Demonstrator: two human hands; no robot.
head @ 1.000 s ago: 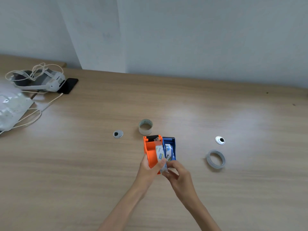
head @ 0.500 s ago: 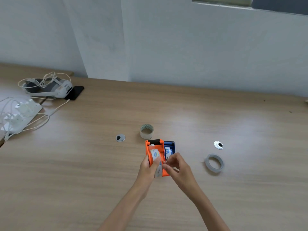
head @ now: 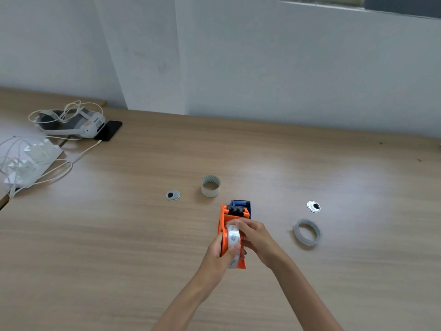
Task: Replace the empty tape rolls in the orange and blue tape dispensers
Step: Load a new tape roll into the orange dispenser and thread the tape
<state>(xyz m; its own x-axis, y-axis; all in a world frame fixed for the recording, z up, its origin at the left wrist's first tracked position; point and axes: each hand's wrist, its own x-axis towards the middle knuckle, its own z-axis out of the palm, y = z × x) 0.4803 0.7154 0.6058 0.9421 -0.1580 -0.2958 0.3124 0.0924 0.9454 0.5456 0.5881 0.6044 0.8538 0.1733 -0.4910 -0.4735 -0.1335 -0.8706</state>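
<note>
On the wooden worktop (head: 143, 247), a fresh tape roll (head: 233, 236) is being seated in the orange dispenser (head: 232, 212), pinched by the left hand (head: 220, 258) and right hand (head: 256, 237). The blue dispenser (head: 242, 203), mostly hidden, is being left aside; its state cannot be told.

Left hand (head: 220, 255) curled tight, right hand (head: 256, 237) seemingly pinching — forearms converge

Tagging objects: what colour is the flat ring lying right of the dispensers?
Grey: the flat ring, head view.
</note>
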